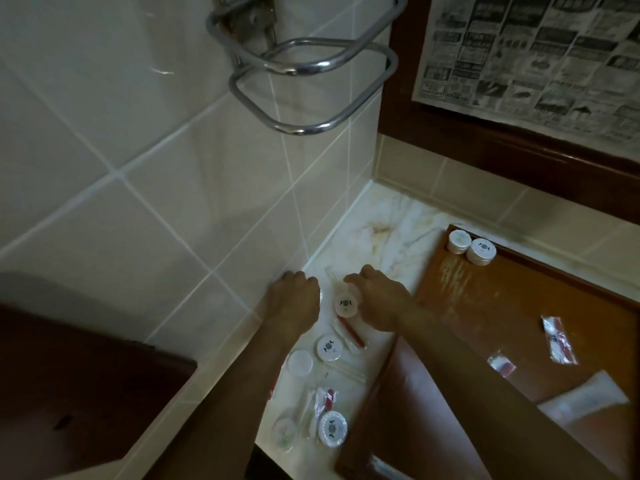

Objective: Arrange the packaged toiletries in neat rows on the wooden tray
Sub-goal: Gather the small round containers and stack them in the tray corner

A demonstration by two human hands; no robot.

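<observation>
The wooden tray (519, 299) lies on the marble counter (391, 220) at the right. Two round white containers (469, 247) stand together in its far left corner, and clear sachets (558, 339) lie further right on it. Loose toiletries lie on the counter left of the tray: round white packages (329, 347) (332, 428), a red-handled wrapped item (351, 332) and wrapped sticks (349, 372). My right hand (381, 301) grips a round pale package (346, 302) just above the counter. My left hand (294, 299) is curled beside the tiled wall; a white edge shows at its side, and what it holds is hidden.
A tiled wall (156, 185) rises directly left of the counter. A chrome rack (311, 81) juts out overhead. A newspaper-covered panel (536, 53) in a dark wood frame hangs behind the tray. A dark wooden surface (69, 393) sits at lower left.
</observation>
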